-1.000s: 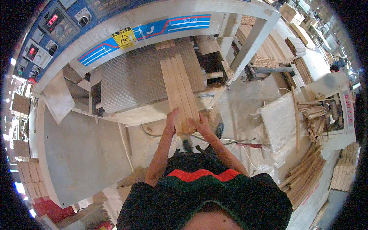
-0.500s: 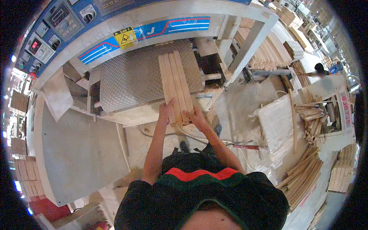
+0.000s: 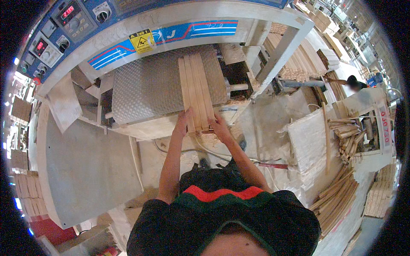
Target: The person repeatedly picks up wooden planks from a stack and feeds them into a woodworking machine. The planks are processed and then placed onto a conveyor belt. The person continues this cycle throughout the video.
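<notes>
- The person stands at the near edge of the machine's feed bed (image 3: 149,85), a grey checker-plate surface, with both forearms reaching forward from the lower edge of the view.
- Left hand (image 3: 183,121): flat against the left side of the near end of the wooden strips (image 3: 195,87), fingers held together and extended. Not wrapped around the stack.
- Right hand (image 3: 220,127): placed at the right near corner of the same strips, fingers curled over the end; whether the thumb sits beneath cannot be told.
- The strips, several pale lengths laid side by side, lie lengthwise on the bed's right half, near ends projecting just past its near edge.
- Their far ends reach the dark opening under the blue-and-white machine housing (image 3: 171,32); judged from this, feeding is under way, most of the length yet outside.
- Control panel (image 3: 64,21) with red displays sits at the far left corner.
- Stacked timber (image 3: 337,200) lies on the floor to the right; another person (image 3: 353,83) works far right.
</notes>
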`<action>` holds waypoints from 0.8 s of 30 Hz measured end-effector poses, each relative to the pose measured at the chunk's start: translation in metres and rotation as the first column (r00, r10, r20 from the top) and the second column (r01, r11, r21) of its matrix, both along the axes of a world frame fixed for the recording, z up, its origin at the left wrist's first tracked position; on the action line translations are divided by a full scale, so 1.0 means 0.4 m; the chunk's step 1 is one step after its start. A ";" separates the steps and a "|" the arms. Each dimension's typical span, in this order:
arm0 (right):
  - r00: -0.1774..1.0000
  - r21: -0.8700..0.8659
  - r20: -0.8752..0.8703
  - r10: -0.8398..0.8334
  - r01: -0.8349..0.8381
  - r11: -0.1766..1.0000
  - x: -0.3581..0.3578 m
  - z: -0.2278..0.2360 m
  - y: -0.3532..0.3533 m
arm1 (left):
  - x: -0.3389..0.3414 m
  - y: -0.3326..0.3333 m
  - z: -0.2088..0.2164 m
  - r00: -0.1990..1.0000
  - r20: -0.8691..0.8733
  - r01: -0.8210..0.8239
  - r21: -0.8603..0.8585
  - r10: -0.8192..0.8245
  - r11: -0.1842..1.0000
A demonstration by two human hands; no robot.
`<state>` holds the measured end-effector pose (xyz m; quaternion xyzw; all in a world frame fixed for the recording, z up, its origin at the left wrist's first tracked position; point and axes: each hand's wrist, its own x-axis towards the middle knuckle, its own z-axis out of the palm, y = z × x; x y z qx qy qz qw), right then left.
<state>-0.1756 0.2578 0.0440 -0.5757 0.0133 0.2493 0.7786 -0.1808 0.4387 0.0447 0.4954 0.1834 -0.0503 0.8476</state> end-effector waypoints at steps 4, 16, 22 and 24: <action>0.995 0.166 -0.009 0.095 -0.093 0.982 0.001 0.048 -0.006 | 0.072 0.034 -0.035 0.995 -0.103 0.006 0.112 0.006 0.994; 1.000 0.128 0.008 0.022 -0.023 0.991 0.095 0.022 0.025 | 0.117 0.027 0.016 0.999 -0.049 0.005 -0.241 -0.017 0.971; 1.000 0.111 0.007 0.003 -0.004 0.994 0.123 0.029 0.064 | 0.055 0.042 -0.048 0.985 0.018 -0.157 -0.354 0.174 0.922; 1.000 0.107 -0.019 0.021 -0.019 0.994 0.129 0.038 0.062 | 0.050 0.029 -0.052 0.974 0.014 -0.201 -0.390 0.225 0.899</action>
